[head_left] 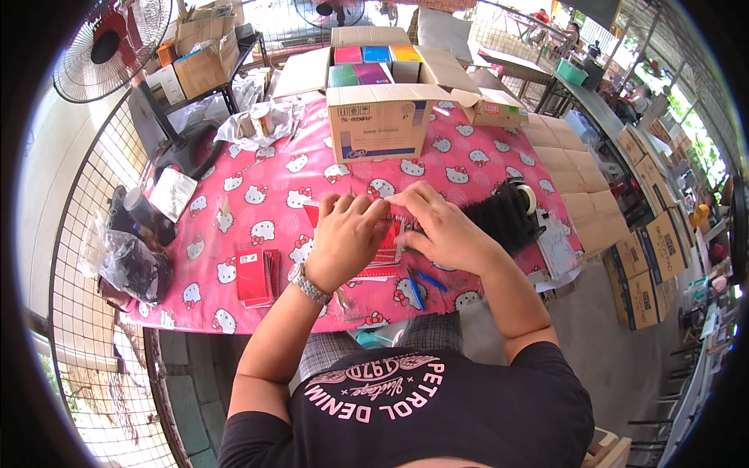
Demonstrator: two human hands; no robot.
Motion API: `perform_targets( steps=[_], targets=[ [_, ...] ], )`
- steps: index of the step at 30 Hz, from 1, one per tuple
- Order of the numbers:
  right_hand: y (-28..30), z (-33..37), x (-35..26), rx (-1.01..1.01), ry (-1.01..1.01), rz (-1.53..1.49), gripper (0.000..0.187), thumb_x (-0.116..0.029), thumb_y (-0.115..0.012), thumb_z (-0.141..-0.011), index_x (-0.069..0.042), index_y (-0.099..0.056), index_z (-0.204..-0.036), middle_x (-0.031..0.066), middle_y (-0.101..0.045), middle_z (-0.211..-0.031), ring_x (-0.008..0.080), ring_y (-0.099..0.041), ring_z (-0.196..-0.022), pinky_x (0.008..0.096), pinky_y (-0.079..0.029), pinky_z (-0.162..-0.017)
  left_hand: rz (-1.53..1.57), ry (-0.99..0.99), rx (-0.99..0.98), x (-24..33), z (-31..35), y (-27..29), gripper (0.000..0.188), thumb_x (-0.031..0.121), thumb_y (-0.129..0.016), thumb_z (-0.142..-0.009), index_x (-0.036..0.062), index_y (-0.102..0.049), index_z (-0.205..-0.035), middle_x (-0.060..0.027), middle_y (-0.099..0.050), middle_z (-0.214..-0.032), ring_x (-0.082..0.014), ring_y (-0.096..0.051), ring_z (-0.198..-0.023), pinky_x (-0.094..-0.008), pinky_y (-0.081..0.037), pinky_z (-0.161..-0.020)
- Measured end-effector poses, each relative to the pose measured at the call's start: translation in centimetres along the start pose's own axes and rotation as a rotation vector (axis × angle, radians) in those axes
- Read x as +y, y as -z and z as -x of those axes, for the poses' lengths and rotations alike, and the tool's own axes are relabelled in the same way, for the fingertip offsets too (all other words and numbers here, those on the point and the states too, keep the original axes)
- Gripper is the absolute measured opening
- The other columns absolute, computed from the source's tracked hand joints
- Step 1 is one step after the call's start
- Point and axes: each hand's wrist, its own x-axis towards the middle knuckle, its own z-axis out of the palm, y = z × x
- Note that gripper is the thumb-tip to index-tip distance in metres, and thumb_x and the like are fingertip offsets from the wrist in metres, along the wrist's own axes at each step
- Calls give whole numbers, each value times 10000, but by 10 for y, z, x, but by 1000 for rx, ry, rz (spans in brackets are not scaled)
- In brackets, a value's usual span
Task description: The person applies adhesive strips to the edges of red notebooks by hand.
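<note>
Both my hands meet over a red notebook [388,253] near the middle of the pink table. My left hand [347,238], with a watch at the wrist, is closed on it, and a red corner shows past its knuckles. The thumb and fingers of my right hand [445,230] pinch at the notebook's edge; what lies between them is too small to make out. Blue-handled pliers [421,286] lie just below my right hand. A stack of red notebooks [256,278] sits to the left. Right of my hands lies a bundle of black coils [499,218].
An open carton [378,129] holding coloured boxes stands at the table's far side. Plastic-wrapped items [129,265] sit at the left edge, near a wire mesh [74,234]. A tape roll [527,199] and papers [557,246] lie right. A standing fan [109,47] rises far left.
</note>
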Motion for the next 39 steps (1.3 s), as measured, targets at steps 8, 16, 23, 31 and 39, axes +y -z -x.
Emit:
perform_targets(
  steps=[8,16,23,31,39],
  targets=[
    [-116,28,146,-888,-636,123,465,-318,-705,-858,-61,-533,-1205,222,-623,-1195,351,-653,-1076,437,-525,-913,97,-12,25,-11,3,-5,145,189,-643,-917,106,-596,-1027,-55,-645,-910,-265,-594,-907,-417,-396,-911],
    [-166,110,193,-368,-447,-80,429,-257,-808,-655,-96,-627,-1010,229,-578,-1249,425,-538,-1211,474,-450,-1004,109,-76,-39,-11,-6,-4,186,170,-668,-900,106,-616,-1067,-35,-666,-946,-257,-602,-971,-430,-387,-968],
    [-27,-18,109,-141,-349,-1224,478,-213,-724,-753,-59,-680,-1204,83,-628,-1225,216,-564,-1188,361,-416,-1049,14,160,106,-21,13,-10,369,344,-815,-761,89,-642,-965,-77,-618,-1035,-343,-520,-1096,-472,-415,-934],
    [1,-38,94,-553,-253,-1306,463,-227,-685,-809,-10,-657,-1218,90,-584,-1266,225,-559,-1140,341,-423,-1020,123,140,72,-19,5,-9,388,339,-839,-736,67,-656,-943,-91,-614,-962,-328,-546,-991,-448,-453,-875],
    [-6,-52,93,-528,-185,-1155,506,-246,-629,-829,12,-619,-1263,117,-631,-1242,213,-588,-1167,329,-423,-1021,311,273,120,-48,15,-2,326,115,-771,-763,27,-618,-1038,-138,-584,-1026,-328,-564,-1002,-427,-470,-904]
  ],
)
